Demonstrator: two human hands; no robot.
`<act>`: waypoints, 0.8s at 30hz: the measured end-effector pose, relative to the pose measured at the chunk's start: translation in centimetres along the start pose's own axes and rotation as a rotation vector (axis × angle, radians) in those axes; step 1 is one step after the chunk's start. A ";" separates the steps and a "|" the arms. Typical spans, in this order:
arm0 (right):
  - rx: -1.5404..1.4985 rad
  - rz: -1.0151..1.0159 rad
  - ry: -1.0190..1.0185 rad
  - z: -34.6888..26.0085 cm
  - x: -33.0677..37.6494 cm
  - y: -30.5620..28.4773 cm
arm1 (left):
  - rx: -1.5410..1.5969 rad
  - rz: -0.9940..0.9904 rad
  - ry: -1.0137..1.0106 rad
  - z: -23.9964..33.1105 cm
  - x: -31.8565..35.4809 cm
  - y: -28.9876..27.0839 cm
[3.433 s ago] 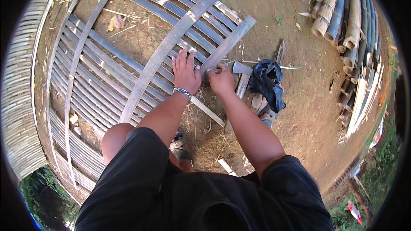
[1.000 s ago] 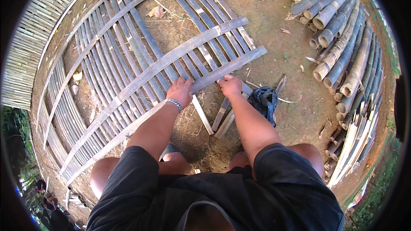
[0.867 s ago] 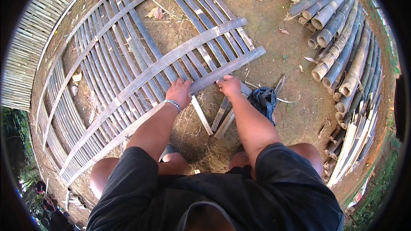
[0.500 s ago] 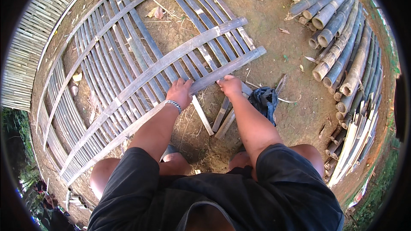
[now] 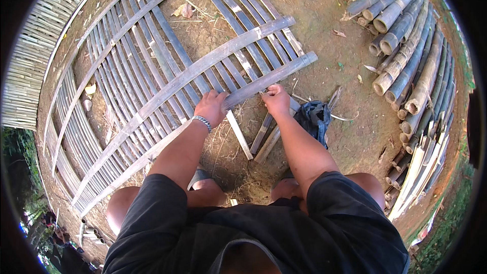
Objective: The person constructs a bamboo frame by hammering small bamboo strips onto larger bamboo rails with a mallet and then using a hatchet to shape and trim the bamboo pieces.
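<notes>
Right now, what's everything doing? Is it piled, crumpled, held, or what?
Left hand: resting on bamboo rail
Right hand: curled, grip unclear
Bamboo frame: slatted, with a wide gap
Black plastic bag: crumpled
Bamboo poles: piled, hollow ends open
Chain bracelet: worn

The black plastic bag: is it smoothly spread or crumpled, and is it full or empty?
Crumpled: irregular creases show across the black plastic bag near the right hand. Full or empty: cannot tell, its inside is unclear.
</notes>
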State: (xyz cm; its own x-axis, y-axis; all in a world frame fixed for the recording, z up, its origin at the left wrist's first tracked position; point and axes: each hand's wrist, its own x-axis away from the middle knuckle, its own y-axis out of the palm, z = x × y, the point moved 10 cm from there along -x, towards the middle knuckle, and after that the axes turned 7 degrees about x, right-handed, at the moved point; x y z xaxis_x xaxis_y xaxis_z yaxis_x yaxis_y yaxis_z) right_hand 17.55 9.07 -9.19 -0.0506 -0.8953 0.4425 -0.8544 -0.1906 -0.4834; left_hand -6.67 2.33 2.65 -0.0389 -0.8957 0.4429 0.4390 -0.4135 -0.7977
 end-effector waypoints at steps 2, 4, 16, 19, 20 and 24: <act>0.015 0.078 -0.037 -0.1 -0.2 -1.0 | 0.028 0.022 0.013 0.2 0.0 -0.5; -0.010 0.136 -0.047 -1.4 0.2 -2.5 | 0.055 0.013 -0.018 0.4 -0.2 -1.2; 0.278 0.377 -0.096 -3.3 6.3 -7.4 | 0.082 0.673 -0.036 -3.2 -7.8 -9.8; 0.435 0.391 -0.060 -2.8 10.6 -7.3 | 0.073 0.709 -0.163 -3.7 -12.6 -11.6; 0.497 0.387 -0.028 -2.5 11.7 -7.2 | 0.082 0.714 -0.213 -3.5 -14.0 -11.9; 0.459 0.296 0.151 0.9 13.4 -6.0 | 0.048 0.699 -0.378 -4.9 -17.8 -11.6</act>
State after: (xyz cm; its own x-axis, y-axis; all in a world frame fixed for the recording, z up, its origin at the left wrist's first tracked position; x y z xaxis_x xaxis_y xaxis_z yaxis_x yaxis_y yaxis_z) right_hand 22.41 -2.16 -1.01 -0.3561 -0.8761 0.3251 -0.4815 -0.1262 -0.8673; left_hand -15.48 22.22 1.98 0.5635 -0.8252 -0.0382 0.2876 0.2393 -0.9274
